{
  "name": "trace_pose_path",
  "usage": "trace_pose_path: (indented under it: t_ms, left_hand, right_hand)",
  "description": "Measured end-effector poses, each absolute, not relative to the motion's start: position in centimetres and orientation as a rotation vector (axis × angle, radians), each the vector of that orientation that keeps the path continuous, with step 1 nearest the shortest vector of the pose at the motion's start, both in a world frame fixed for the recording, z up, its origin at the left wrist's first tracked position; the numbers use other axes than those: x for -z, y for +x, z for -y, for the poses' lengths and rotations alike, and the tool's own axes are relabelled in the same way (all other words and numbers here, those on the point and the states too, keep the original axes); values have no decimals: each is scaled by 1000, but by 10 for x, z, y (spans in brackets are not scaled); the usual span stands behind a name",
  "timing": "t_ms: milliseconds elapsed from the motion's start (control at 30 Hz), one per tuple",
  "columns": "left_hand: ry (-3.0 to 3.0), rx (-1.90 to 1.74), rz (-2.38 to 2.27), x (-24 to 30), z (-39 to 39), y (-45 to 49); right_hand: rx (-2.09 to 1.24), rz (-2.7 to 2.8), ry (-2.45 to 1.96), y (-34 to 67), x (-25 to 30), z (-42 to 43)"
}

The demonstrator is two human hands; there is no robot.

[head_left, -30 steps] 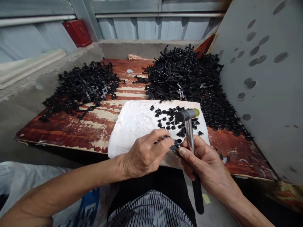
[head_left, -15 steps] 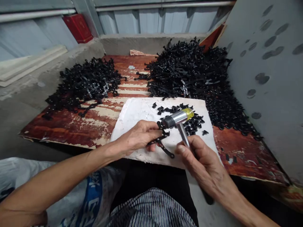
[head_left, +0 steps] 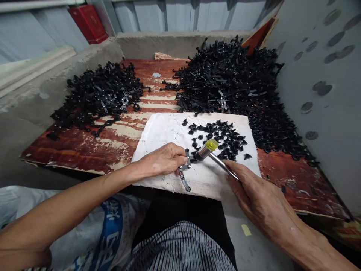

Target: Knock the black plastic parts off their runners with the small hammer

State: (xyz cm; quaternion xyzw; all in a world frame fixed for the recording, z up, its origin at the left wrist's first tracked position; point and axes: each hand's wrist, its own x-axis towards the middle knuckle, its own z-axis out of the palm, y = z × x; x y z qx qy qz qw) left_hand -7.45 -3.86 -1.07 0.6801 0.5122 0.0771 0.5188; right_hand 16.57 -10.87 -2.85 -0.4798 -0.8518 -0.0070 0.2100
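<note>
Over the white board, my left hand [head_left: 169, 160] pinches a dark jointed linkage [head_left: 185, 177] made of short bars with round ends. One curved bar hangs down from the fingers toward me. My right hand [head_left: 248, 180] grips the handle of a small mallet [head_left: 206, 149] with a metal body, a yellow face and a dark face. The mallet's dark face points left, close beside the linkage; whether they touch I cannot tell. Small black knob-like pieces [head_left: 229, 141] lie scattered on the white board [head_left: 158, 137] behind the mallet.
A big heap of black linkages [head_left: 222, 75] rises at the back right, and a smaller heap [head_left: 98, 90] sits at the left. Both rest on a worn red-brown tabletop [head_left: 158, 98]. A grey panel [head_left: 318, 109] bounds the right side. A printed sack [head_left: 113, 226] lies below left.
The mallet head has swung down and left, its yellow face now tilted up toward the viewer. The linkage has turned in my left hand, its lower bar now pointing more straight down.
</note>
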Motion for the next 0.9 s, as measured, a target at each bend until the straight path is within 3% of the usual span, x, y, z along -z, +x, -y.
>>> trace_pose_path:
  t_ms: [600, 900]
  left_hand:
    - [1655, -109, -1377, -3, 46, -92]
    - [1826, -197, -1158, 9, 20, -70]
  right_hand:
    - [-40, 2240, -1449, 184, 31, 113]
    - [-216, 2173, -1467, 182, 35, 116]
